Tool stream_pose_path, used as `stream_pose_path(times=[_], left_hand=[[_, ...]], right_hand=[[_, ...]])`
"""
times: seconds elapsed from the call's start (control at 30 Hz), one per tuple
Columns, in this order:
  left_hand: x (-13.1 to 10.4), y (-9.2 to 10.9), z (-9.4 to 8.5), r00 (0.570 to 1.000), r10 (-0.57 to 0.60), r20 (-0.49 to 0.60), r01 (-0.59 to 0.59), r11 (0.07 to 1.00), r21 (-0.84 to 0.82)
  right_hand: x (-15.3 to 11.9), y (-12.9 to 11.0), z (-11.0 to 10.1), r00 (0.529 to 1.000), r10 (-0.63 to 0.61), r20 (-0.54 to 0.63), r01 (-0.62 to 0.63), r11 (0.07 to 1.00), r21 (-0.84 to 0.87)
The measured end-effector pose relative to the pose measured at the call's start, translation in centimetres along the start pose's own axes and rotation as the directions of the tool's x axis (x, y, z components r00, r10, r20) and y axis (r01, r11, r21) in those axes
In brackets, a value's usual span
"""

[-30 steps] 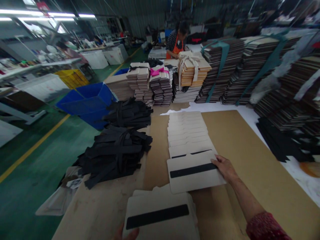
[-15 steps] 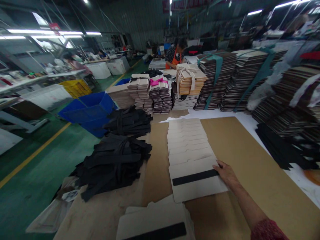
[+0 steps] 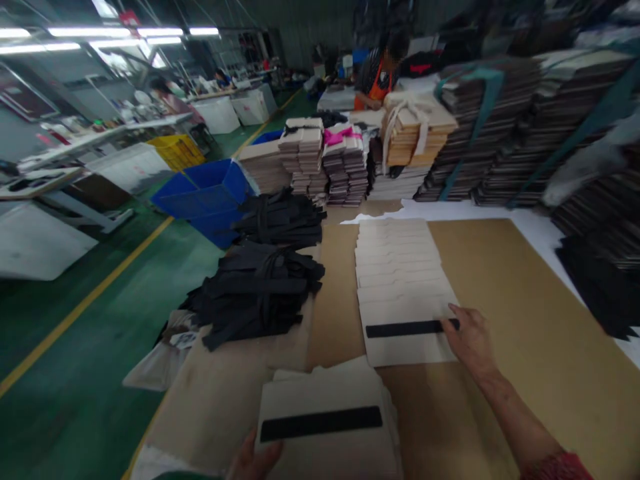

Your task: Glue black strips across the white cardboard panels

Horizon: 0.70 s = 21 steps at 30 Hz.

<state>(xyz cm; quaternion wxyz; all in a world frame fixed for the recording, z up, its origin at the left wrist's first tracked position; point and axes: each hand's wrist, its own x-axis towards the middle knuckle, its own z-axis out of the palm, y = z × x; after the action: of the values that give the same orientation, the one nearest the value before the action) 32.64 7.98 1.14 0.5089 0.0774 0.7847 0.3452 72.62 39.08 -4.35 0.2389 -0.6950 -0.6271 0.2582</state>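
A row of overlapping beige panels (image 3: pixel 395 267) runs away from me on brown board. Across the nearest one lies a black strip (image 3: pixel 405 329). My right hand (image 3: pixel 470 340) is closed on the strip's right end, thumb and fingers about it. Nearer to me is a stack of beige panels (image 3: pixel 325 387), with another black strip (image 3: pixel 323 424) across its top panel. My left hand (image 3: pixel 255 457) is at the stack's lower left corner, thumb over the panel and a finger apart at its edge; the rest is cut off by the frame.
Bundles of black strips (image 3: pixel 260 287) lie left of the row. Tied stacks of panels (image 3: pixel 345 160) stand along the back, taller ones (image 3: pixel 480 127) to the right. A blue bin (image 3: pixel 205 193) is on the floor. A person in an orange apron (image 3: pixel 380 83) works behind.
My left hand has come into view at the near stack. My right hand has shifted from the panel's right edge onto the strip's end. The camera view has moved.
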Motion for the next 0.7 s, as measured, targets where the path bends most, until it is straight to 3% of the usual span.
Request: stream_pose_path(times=[0.07,0.17,0.23,0.3,0.37,0.5,0.7], left_hand=[[-0.1,-0.5,0.1,0.999,-0.015,0.039,0.018,0.998,-0.067],[-0.4,-1.0,0.3,0.999,-0.016,0.048,0.020,0.994,-0.104],[-0.7,-1.0,0.4,0.999,-0.011,0.040,0.015,0.992,-0.122],[-0.9,-0.8,0.5,0.999,0.008,0.047,-0.001,0.990,-0.142],[-1.0,-0.7,0.5,0.999,0.027,0.042,-0.022,0.992,-0.128],[-0.9,-0.8,0.1,0.997,0.059,0.048,-0.055,0.994,-0.091],[-0.7,-1.3,0.0,0.996,0.084,0.033,-0.081,0.991,-0.103]], right_hand=[[-4.5,-1.9,1.4,0.981,-0.140,0.135,0.138,0.990,0.023],[-12.5,-4.6,3.7,0.877,-0.241,0.416,0.200,0.970,0.140],[-17.0,-5.6,5.0,0.881,-0.206,0.427,0.164,0.977,0.134],[-19.8,-6.0,6.2,0.910,-0.162,0.381,0.130,0.986,0.107],[-20.7,-6.1,7.0,0.935,-0.119,0.336,0.092,0.991,0.096],[-19.6,-6.8,7.7,0.947,-0.030,0.320,-0.007,0.993,0.116],[-19.8,-8.9,7.5,0.974,-0.010,0.227,-0.034,0.981,0.189]])
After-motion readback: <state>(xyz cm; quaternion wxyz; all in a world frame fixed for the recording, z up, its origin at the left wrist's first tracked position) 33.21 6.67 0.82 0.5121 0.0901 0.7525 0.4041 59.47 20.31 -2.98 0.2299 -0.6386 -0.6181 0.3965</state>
